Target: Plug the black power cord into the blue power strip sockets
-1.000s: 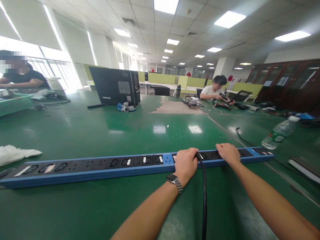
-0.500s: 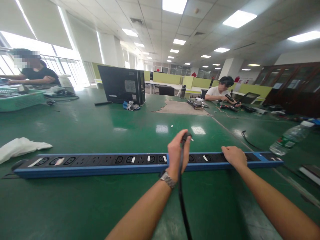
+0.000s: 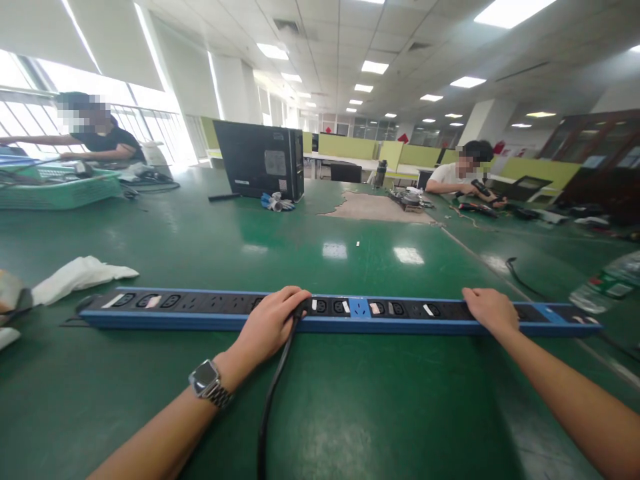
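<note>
A long blue and black power strip (image 3: 215, 321) lies across the green table. My left hand (image 3: 273, 319), with a watch on its wrist, is closed around the plug end of a black cable (image 3: 273, 393) at the strip's middle. The plug itself is mostly hidden by the fingers, so whether it sits in a socket cannot be made out. Farther right, my right hand (image 3: 493, 311) grips the power strip from above, its fingers over the far edge.
A black computer case (image 3: 260, 160) and gloves (image 3: 277, 202) stand farther back. At left are a green basket (image 3: 75, 190) and white cloth (image 3: 83, 277); at right, a plastic bottle (image 3: 607, 283). Two people sit at the table's far sides.
My left hand has moved left and down with the cable plug, from above the strip onto its middle sockets. My right hand stays on the strip. The view has shifted slightly.
</note>
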### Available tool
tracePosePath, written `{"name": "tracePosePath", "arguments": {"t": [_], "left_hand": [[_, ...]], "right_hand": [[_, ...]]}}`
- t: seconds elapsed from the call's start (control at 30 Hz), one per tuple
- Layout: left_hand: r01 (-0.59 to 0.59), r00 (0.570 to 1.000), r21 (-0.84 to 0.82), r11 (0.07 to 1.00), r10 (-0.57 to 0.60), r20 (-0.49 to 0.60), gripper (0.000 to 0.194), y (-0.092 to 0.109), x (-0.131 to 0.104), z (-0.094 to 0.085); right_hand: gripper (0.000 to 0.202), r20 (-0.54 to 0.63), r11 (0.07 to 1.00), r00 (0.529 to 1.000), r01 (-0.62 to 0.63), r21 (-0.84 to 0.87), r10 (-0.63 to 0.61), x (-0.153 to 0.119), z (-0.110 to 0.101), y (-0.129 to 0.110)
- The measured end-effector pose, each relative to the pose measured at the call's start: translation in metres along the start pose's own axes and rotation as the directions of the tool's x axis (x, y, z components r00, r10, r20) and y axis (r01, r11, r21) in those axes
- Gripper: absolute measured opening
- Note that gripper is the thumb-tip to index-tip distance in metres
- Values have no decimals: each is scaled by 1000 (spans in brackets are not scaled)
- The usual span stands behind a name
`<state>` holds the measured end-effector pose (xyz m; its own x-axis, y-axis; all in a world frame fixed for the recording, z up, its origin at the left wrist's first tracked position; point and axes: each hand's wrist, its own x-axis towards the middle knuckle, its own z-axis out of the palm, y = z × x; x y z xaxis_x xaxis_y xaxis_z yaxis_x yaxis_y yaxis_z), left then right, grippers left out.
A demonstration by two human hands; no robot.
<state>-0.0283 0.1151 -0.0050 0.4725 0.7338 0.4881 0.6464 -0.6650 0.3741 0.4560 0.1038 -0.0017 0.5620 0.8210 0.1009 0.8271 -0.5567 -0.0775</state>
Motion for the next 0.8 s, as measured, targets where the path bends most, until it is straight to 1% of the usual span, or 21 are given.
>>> {"name": "tracePosePath", "arguments": {"t": [0.03, 0.07, 0.1, 0.13, 0.17, 0.2, 0.23, 0.3, 0.33, 0.37, 0.43, 0.47, 0.57, 0.6, 0.7, 0.73, 0.8], "left_hand": [[-1, 1000, -31, 1000, 1, 3, 28, 1, 2, -2], [32, 999, -72, 997, -35, -42, 28, 2, 4, -4], [93, 986, -119, 989, -108, -130, 28, 5, 7, -5], [163, 952, -170, 972, -200, -233, 30, 10, 10, -5], [218, 904, -220, 951, -282, -322, 31, 17, 13, -3], [255, 860, -255, 933, -339, -381, 33, 26, 18, 1], [250, 861, -264, 932, -339, -380, 33, 37, 23, 7], [136, 962, -216, 967, -181, -205, 30, 58, 35, 24], [105, 979, -169, 980, -131, -153, 31, 66, 40, 33], [87, 988, -127, 988, -102, -118, 31, 73, 45, 42], [64, 993, -100, 993, -74, -95, 31, 80, 53, 58], [34, 996, -113, 993, -43, -83, 30, 81, 56, 64], [-84, 996, -163, 983, 81, -25, 32, 81, 58, 74], [-82, 997, -162, 983, 81, -15, 32, 81, 57, 75], [33, 998, -83, 996, -36, -42, 29, 79, 53, 73], [44, 998, -55, 998, -47, -46, 29, 78, 52, 72], [-9, 1000, -42, 999, 8, -19, 26, 77, 53, 68]], "right_hand": [[56, 5, 1000, 1000, -3, -5, 3, 0, 0, 0], [57, 10, 1000, 1000, -6, -10, 6, 0, -1, 0], [57, 17, 1000, 1000, -9, -14, 9, 0, -1, -1], [57, 23, 1000, 1000, -10, -17, 10, 0, -1, -1], [57, 26, 1000, 1000, -10, -18, 10, 1, -1, -1], [57, 26, 1000, 1000, -9, -16, 9, 1, -1, -2], [56, 23, 1000, 1000, -8, -14, 8, 1, -1, -2], [55, 14, 1000, 1000, -12, -8, 12, 1, -1, -2], [55, 11, 1000, 1000, -16, -7, 16, 1, -1, -2], [55, 10, 1000, 1000, -21, -6, 21, 1, -1, -2], [54, 6, 1000, 1000, -23, -3, 23, 1, -1, -2], [53, 2, 1000, 1000, -18, -2, 18, 1, -1, -3], [52, -8, 1000, 1000, -11, -6, 11, 1, 0, -3], [52, -5, 1000, 1000, -16, -8, 16, 1, 0, -3], [52, 5, 999, 999, -42, -7, 42, 2, 0, -3], [53, 3, 999, 999, -48, -2, 48, 2, 0, -3], [52, -7, 999, 999, -49, 11, 49, 1, -1, -4]]}}
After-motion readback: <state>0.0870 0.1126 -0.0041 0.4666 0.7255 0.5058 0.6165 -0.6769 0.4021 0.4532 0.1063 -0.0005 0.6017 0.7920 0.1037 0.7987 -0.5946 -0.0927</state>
